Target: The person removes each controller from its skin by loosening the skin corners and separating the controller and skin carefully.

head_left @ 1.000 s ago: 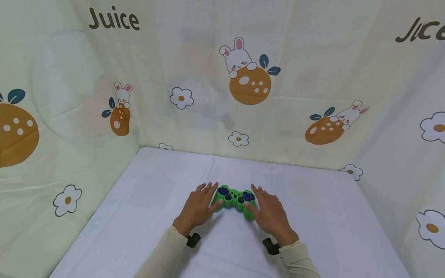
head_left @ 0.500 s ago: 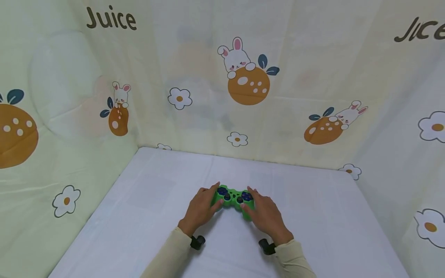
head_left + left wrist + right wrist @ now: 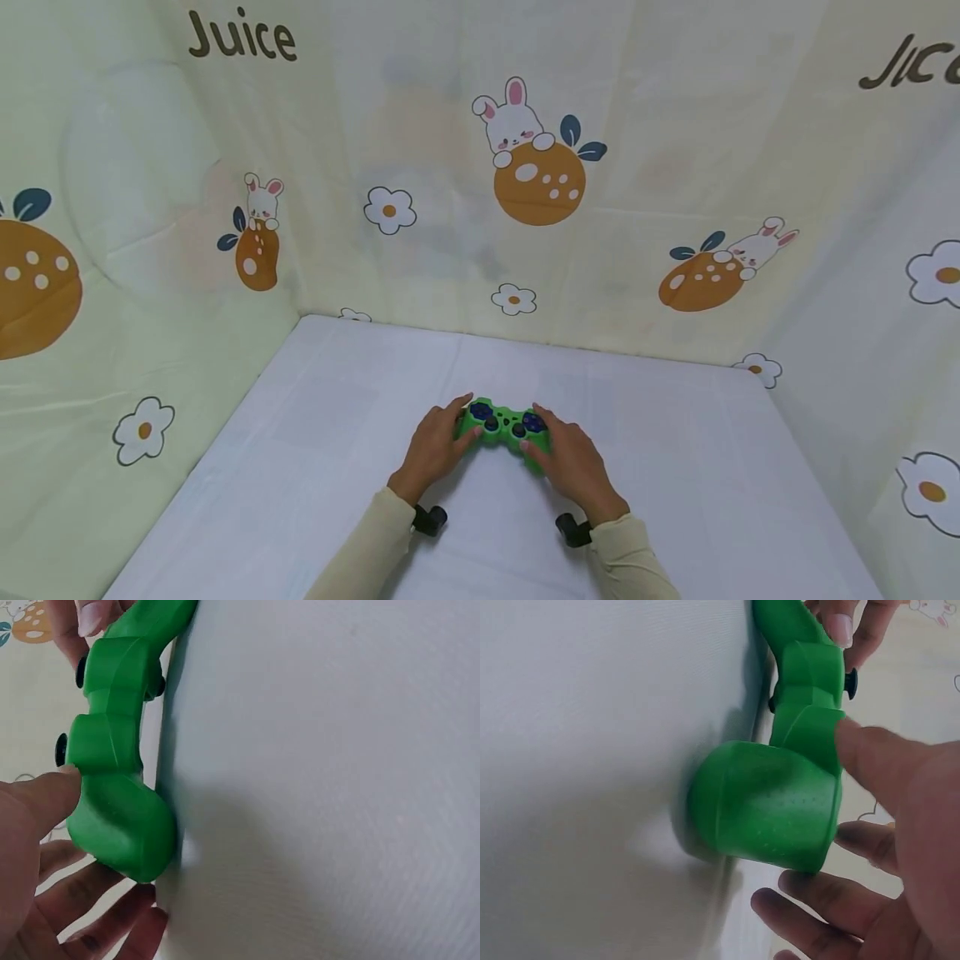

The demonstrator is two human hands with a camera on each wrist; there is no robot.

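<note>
A green game controller [image 3: 506,421] with dark blue button pads and black thumbsticks lies face up on the white table. My left hand [image 3: 433,444] grips its left end, thumb on the near edge and index finger reaching to the far corner. At the other end, my right hand [image 3: 577,463] grips in the same way. In the left wrist view, the thumb presses the controller [image 3: 112,742] beside a thumbstick while the other fingers sit under and beside the handle. The right wrist view shows the rounded handle [image 3: 769,806] close on the tabletop, between thumb and fingers.
The white table [image 3: 360,367] is bounded by a cloth backdrop [image 3: 442,133] printed with rabbits, oranges and flowers, at the back and both sides. Black wrist cameras are strapped to both wrists, the left camera [image 3: 431,521] and the right camera [image 3: 573,530] sitting near the sleeves.
Both hands have moved inward from a spread pose, and their fingers and thumbs have come round the controller's ends. The controller stays in about the same place.
</note>
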